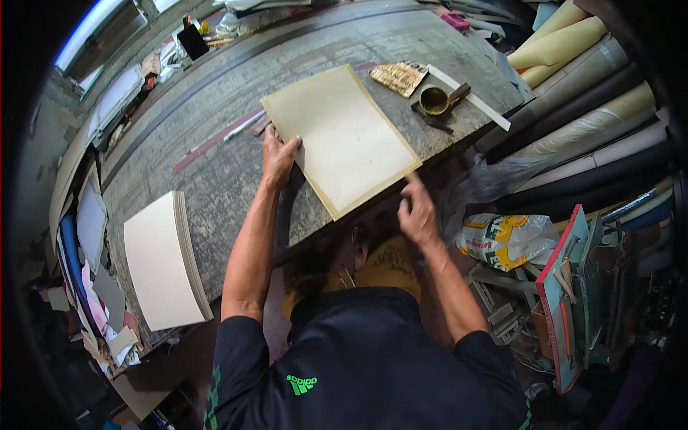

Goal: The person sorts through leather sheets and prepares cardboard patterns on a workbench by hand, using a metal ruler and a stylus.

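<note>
A pale rectangular board with a yellowish-brown border lies at an angle on the worktable, its near corner at the table's front edge. My left hand grips the board's left edge, with the thumb on top; the other fingers are partly hidden. Just beyond those fingers is a small brown object, whose kind I cannot make out. My right hand is off the table edge, slightly blurred, beside the board's right corner. Its index finger is stretched toward that corner and the thumb is apart, with nothing visible held.
A stack of pale boards lies at the table's left end. A small pot, a stained card piece and a white strip lie at the right. Rolls of material and a plastic bag are on my right.
</note>
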Action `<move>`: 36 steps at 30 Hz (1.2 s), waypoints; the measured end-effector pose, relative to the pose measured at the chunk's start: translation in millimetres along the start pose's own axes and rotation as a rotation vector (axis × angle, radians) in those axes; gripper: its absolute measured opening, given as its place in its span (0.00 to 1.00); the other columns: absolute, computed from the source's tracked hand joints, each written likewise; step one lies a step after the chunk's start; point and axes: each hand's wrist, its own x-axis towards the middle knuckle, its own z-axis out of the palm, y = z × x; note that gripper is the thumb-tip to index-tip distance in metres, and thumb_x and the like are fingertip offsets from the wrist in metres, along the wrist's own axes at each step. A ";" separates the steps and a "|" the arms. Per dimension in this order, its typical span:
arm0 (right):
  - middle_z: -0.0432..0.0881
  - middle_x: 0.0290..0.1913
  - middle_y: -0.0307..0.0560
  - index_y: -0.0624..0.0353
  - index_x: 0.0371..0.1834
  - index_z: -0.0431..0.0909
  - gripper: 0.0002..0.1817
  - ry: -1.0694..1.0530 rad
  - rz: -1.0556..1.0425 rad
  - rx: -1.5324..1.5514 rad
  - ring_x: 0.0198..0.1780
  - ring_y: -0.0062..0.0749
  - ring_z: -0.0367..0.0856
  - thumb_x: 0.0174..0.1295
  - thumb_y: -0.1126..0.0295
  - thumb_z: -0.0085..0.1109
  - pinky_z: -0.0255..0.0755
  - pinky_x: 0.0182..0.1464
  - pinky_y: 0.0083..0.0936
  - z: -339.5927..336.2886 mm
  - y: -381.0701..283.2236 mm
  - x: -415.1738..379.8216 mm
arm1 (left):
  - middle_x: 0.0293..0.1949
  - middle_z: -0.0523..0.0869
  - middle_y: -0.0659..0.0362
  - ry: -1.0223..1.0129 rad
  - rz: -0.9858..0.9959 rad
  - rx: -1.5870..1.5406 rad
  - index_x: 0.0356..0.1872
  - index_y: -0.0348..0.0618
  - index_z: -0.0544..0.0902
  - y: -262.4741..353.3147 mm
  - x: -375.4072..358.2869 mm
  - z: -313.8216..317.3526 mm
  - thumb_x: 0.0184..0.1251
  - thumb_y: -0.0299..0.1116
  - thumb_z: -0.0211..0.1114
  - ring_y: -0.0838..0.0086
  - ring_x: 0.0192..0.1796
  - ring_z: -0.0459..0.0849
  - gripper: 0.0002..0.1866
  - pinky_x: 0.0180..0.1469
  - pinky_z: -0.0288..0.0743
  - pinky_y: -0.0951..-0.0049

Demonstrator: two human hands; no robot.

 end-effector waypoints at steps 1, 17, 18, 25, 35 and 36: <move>0.75 0.56 0.53 0.60 0.41 0.70 0.14 -0.065 -0.010 0.040 0.47 0.49 0.77 0.49 0.81 0.53 0.70 0.52 0.37 -5.1 -24.3 -3.3 | 0.45 0.80 0.48 -0.004 0.022 -0.014 0.59 0.33 0.62 2.4 2.6 0.0 0.55 0.20 0.60 0.69 0.43 0.82 0.28 0.43 0.77 0.73; 0.70 0.46 0.41 0.62 0.62 0.64 0.25 0.377 0.750 0.352 0.40 0.22 0.74 0.60 0.79 0.53 0.70 0.39 0.17 -70.8 24.5 -132.8 | 0.38 0.81 0.52 -0.385 -0.018 -0.260 0.59 0.37 0.59 160.9 40.6 109.3 0.55 0.18 0.57 0.71 0.38 0.81 0.29 0.37 0.77 0.72; 0.70 0.46 0.41 0.62 0.62 0.64 0.25 0.395 0.763 0.328 0.39 0.21 0.73 0.59 0.79 0.53 0.69 0.38 0.16 -69.8 36.4 -143.7 | 0.39 0.80 0.51 -0.364 -0.038 -0.273 0.59 0.36 0.59 168.8 54.2 135.6 0.55 0.18 0.58 0.69 0.40 0.81 0.29 0.38 0.78 0.69; 0.71 0.44 0.42 0.61 0.62 0.64 0.25 0.443 0.983 0.366 0.38 0.23 0.73 0.59 0.79 0.52 0.70 0.39 0.18 -75.8 75.3 -168.8 | 0.36 0.76 0.52 -0.288 -0.151 -0.402 0.34 0.33 0.76 129.6 158.2 370.5 0.49 0.18 0.61 0.67 0.30 0.77 0.09 0.34 0.79 0.65; 0.74 0.55 0.49 0.63 0.51 0.68 0.17 0.457 1.301 0.175 0.37 0.28 0.76 0.57 0.77 0.53 0.72 0.41 0.23 -89.2 88.9 -220.7 | 0.57 0.75 0.52 0.173 -0.685 0.188 0.56 0.33 0.69 -12.6 199.1 537.1 0.53 0.24 0.62 0.72 0.61 0.71 0.25 0.60 0.68 0.73; 0.74 0.55 0.49 0.63 0.51 0.68 0.17 0.457 1.312 0.177 0.37 0.28 0.76 0.57 0.77 0.53 0.72 0.41 0.23 -89.1 86.8 -227.4 | 0.57 0.71 0.45 0.134 -0.674 0.050 0.58 0.37 0.57 -20.1 200.7 534.4 0.53 0.22 0.62 0.56 0.57 0.76 0.31 0.51 0.78 0.61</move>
